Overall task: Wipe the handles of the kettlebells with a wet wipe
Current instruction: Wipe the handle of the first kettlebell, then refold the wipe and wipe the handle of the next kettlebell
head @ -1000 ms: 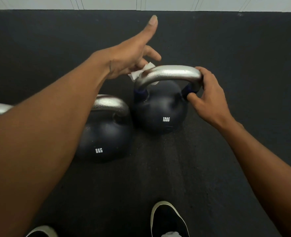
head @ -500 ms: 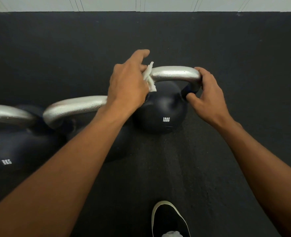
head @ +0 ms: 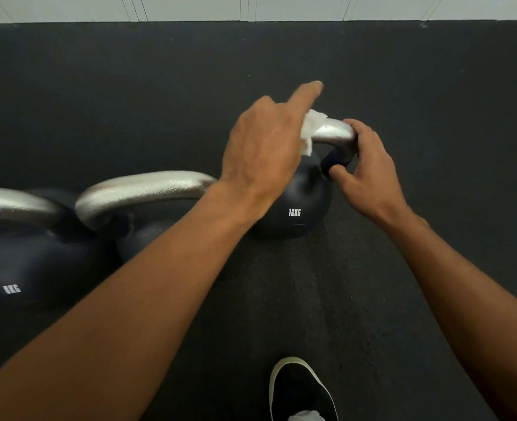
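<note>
The left hand [head: 266, 147] holds a crumpled white wet wipe [head: 310, 129] against the silver metal handle [head: 334, 133] of the black round kettlebell marked 12KG [head: 296, 211]. Its pointing finger sticks out straight. The other fingers are hidden under the hand. The right hand [head: 369, 171] curls round the right end of that handle, with the thumb on the near side. I think it is there to stop the bell from moving.

The job looks to be in the middle. The wipe sits on the top bar of this handle, close to the right hand. The bit under the right hand cannot be wiped until that hand lets go.

Two more bells stand to the left. The middle black kettlebell [head: 147, 241] has a second silver handle [head: 141, 189] that goes partly under the left arm. The black kettlebell marked 8KG [head: 23, 268] is at the far left. No hand touches them. I cannot tell if their handles are wiped or not.

The 12KG bell stands upright on the black rubber floor [head: 403, 284], with its handle on top and its number facing the person. The long way of the handle runs left to right, like a little bridge. The wipe hangs down over its near side.
</note>
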`<state>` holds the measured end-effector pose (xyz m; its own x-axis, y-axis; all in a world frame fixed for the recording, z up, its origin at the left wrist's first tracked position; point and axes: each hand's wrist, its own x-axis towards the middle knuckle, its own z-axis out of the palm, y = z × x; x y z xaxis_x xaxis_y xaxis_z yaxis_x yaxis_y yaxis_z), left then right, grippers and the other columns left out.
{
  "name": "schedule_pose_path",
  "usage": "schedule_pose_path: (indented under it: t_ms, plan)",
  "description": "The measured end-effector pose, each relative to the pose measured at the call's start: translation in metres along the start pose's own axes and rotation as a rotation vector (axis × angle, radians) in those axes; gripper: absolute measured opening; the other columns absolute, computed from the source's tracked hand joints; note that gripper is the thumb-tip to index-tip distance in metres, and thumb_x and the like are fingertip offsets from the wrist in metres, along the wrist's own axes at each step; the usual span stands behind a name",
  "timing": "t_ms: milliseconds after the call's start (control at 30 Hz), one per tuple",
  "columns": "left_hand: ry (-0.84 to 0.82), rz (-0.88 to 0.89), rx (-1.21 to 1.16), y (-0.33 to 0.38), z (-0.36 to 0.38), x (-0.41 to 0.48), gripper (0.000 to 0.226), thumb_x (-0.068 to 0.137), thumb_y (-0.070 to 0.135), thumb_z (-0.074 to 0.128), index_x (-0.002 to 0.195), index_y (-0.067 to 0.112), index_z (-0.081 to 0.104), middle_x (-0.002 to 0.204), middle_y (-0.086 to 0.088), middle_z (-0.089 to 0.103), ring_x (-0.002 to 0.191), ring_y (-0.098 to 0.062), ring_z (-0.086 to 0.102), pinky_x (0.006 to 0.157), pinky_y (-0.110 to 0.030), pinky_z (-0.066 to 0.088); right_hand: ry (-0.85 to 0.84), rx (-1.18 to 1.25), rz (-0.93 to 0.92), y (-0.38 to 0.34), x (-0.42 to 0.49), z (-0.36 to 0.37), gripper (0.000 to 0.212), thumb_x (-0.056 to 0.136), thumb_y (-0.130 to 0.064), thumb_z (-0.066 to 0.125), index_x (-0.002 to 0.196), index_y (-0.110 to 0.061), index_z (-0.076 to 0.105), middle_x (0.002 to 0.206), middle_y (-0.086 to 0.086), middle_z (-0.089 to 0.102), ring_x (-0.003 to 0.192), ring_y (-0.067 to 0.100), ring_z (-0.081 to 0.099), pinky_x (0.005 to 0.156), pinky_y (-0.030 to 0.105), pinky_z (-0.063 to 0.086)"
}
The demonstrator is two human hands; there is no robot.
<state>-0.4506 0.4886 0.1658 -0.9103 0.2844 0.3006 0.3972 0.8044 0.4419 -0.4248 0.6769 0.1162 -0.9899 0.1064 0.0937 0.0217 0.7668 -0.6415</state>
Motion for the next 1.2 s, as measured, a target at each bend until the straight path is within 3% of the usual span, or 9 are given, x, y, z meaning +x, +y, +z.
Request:
schedule_pose_path:
  t_ms: [100,267,400,467,533,733,933,1033,1200]
  plan:
    - [0.000,0.064,-0.139,0.026,0.007,0.000,0.061,0.094,0.016,0.065,0.150,0.027,0.047,0.110,-0.001,0.075,0.102,-0.024,0.067,0.086,-0.035,0.050,-0.034,0.013,-0.001,0.002,0.003,-0.002,0.065,0.086,-0.019,0.067,0.145,-0.020,0.041,0.137,-0.002,0.051,0.115,0.005,0.050,0.090,0.008,0.037]
    - [0.016,-0.252,-0.666,0.037,-0.002,-0.004,0.060,0.080,0.003,0.079,0.133,0.024,0.062,0.092,0.016,0.076,0.088,0.000,0.072,0.090,-0.030,0.057,-0.024,0.165,0.047,-0.013,-0.006,-0.026,0.063,0.090,-0.016,0.062,0.149,-0.024,0.043,0.145,-0.007,0.049,0.126,0.001,0.048,0.099,0.009,0.036]
    - [0.037,-0.413,-0.805,0.030,-0.019,-0.011,0.057,0.077,0.002,0.085,0.125,0.025,0.065,0.097,0.010,0.077,0.083,0.004,0.071,0.086,-0.024,0.059,0.052,0.485,0.165,-0.050,-0.020,-0.043,0.037,0.094,-0.022,0.058,0.130,-0.022,0.060,0.121,-0.005,0.065,0.102,0.000,0.064,0.087,0.019,0.050]
    - [0.065,-0.445,-0.856,0.029,-0.026,-0.017,0.055,0.075,-0.001,0.084,0.120,0.025,0.066,0.096,0.009,0.076,0.082,0.001,0.072,0.085,-0.028,0.060,-0.035,0.679,0.294,-0.069,-0.028,-0.049,0.026,0.096,-0.036,0.058,0.116,-0.021,0.066,0.102,-0.002,0.071,0.089,0.013,0.069,0.082,0.030,0.053]
    - [0.075,-0.475,-0.892,0.032,-0.031,-0.023,0.055,0.075,-0.002,0.084,0.118,0.026,0.065,0.095,0.010,0.076,0.082,0.000,0.072,0.085,-0.029,0.060,-0.148,0.775,0.362,-0.085,-0.037,-0.054,0.034,0.096,-0.048,0.058,0.109,-0.018,0.067,0.092,0.003,0.070,0.082,0.018,0.068,0.079,0.034,0.055]
    - [0.055,-0.522,-1.034,0.044,-0.054,-0.043,0.050,0.076,0.006,0.086,0.118,0.026,0.067,0.101,0.004,0.076,0.090,-0.009,0.074,0.087,-0.033,0.061,-0.288,0.763,0.393,-0.116,-0.055,-0.066,0.034,0.091,-0.041,0.068,0.110,-0.013,0.070,0.098,0.004,0.073,0.086,0.016,0.071,0.076,0.028,0.057]
    - [-0.050,-0.557,-1.338,0.050,-0.096,-0.066,0.051,0.080,-0.010,0.077,0.123,0.017,0.066,0.108,-0.003,0.077,0.100,-0.014,0.075,0.085,-0.031,0.061,-0.400,0.698,0.361,-0.148,-0.062,-0.098,0.018,0.089,-0.025,0.072,0.104,-0.015,0.069,0.090,0.001,0.074,0.077,0.010,0.068,0.074,0.027,0.058]
    - [-0.121,-0.698,-1.464,0.050,-0.117,-0.077,0.039,0.089,0.004,0.075,0.122,0.022,0.067,0.110,-0.001,0.078,0.104,-0.015,0.074,0.091,-0.036,0.060,-0.445,0.596,0.302,-0.164,-0.064,-0.116,0.017,0.089,-0.019,0.072,0.105,-0.016,0.068,0.089,0.001,0.075,0.074,0.009,0.069,0.073,0.026,0.058]
    - [-0.223,-0.894,-1.557,0.055,-0.147,-0.096,0.030,0.091,0.035,0.075,0.118,0.022,0.072,0.102,0.002,0.080,0.096,-0.012,0.076,0.084,-0.036,0.062,-0.547,0.463,0.242,-0.190,-0.073,-0.134,0.023,0.087,-0.013,0.073,0.110,-0.009,0.067,0.087,0.002,0.071,0.076,0.013,0.069,0.074,0.027,0.060]
